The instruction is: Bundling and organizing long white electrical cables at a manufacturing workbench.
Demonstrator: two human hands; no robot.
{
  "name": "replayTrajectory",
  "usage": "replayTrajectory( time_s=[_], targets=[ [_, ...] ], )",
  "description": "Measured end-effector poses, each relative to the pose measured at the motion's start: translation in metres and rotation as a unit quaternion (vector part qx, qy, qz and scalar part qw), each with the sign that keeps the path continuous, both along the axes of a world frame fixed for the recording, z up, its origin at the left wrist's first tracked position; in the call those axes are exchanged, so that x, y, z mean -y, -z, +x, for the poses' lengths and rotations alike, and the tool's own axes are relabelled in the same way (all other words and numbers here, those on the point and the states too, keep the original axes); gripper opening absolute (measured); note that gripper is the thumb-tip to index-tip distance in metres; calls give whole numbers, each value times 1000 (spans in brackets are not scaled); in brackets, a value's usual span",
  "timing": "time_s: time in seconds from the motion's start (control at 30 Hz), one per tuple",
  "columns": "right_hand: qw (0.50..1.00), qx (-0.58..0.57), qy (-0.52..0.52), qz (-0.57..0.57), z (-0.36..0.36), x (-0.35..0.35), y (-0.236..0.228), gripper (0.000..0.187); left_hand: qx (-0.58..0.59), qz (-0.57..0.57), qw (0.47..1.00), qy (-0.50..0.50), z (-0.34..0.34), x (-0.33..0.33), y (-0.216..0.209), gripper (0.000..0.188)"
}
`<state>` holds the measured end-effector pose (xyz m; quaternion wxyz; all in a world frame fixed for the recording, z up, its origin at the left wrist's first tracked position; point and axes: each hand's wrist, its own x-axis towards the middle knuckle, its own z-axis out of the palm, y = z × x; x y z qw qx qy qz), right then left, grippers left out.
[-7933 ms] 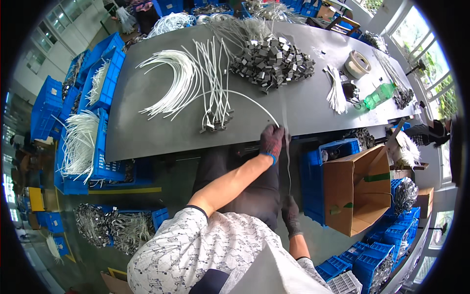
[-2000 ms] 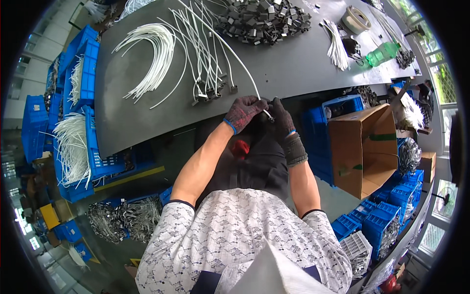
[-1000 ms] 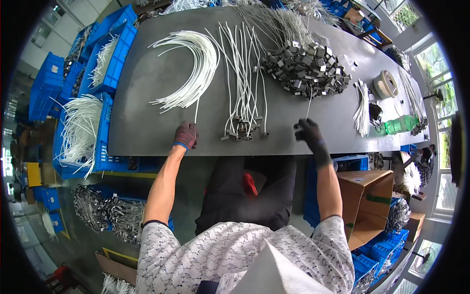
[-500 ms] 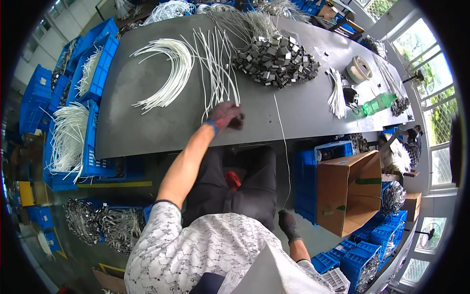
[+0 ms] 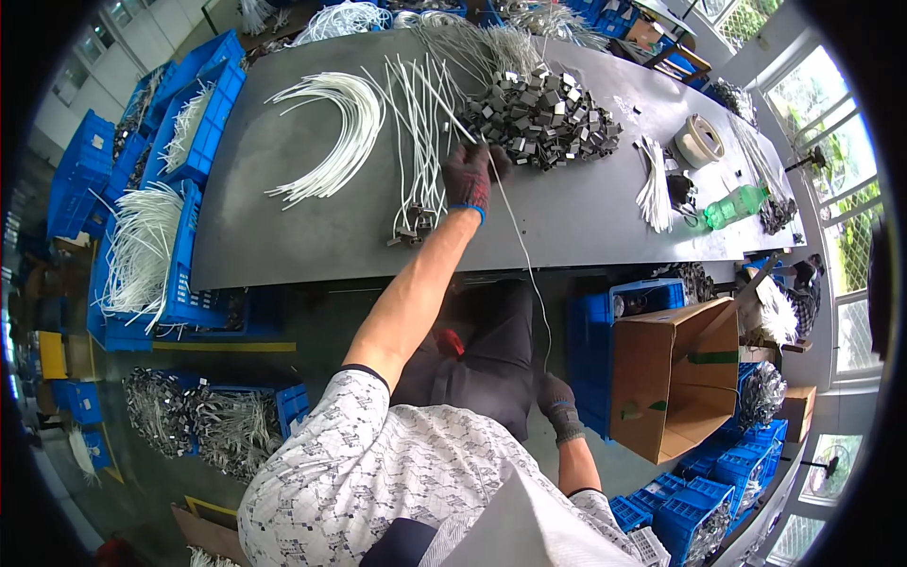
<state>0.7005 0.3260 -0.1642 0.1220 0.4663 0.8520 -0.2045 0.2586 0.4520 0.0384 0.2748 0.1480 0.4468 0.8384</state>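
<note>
My left hand [image 5: 470,178], in a dark red-and-black glove, reaches to the left edge of a heap of small dark and silvery block-shaped pieces [image 5: 543,118]. Its fingers look closed where a thin white wire [image 5: 529,266] and a thicker white cable [image 5: 442,102] meet them; what they grip is hidden. That wire hangs over the table edge to my right hand [image 5: 561,404], gloved and closed on its lower end beside my thigh. Left of the left hand lie loose white cables [image 5: 416,142] with dark blocks [image 5: 414,225] at their near ends.
A curved bundle of white cables [image 5: 345,142] lies on the grey table [image 5: 255,227]. Farther right are a short cable bundle [image 5: 654,184], a tub [image 5: 699,142] and a green bottle [image 5: 735,206]. Blue crates [image 5: 179,250] flank the left side; a cardboard box [image 5: 652,378] stands right.
My left hand has moved up and right from the cables' near ends to the heap, uncovering the dark blocks there. The wire's upper end has shifted left to it. My right hand stays low.
</note>
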Motion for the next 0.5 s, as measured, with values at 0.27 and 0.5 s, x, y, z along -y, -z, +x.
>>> replayTrajectory(
  time_s=[0.27, 0.5],
  targets=[
    [999, 24, 12, -20, 5, 10, 3, 18, -39, 9, 999, 0, -21, 7, 7, 14],
    [999, -32, -5, -28, -42, -10, -39, 24, -300, -162, 866, 365, 85, 64, 128, 21]
  ],
)
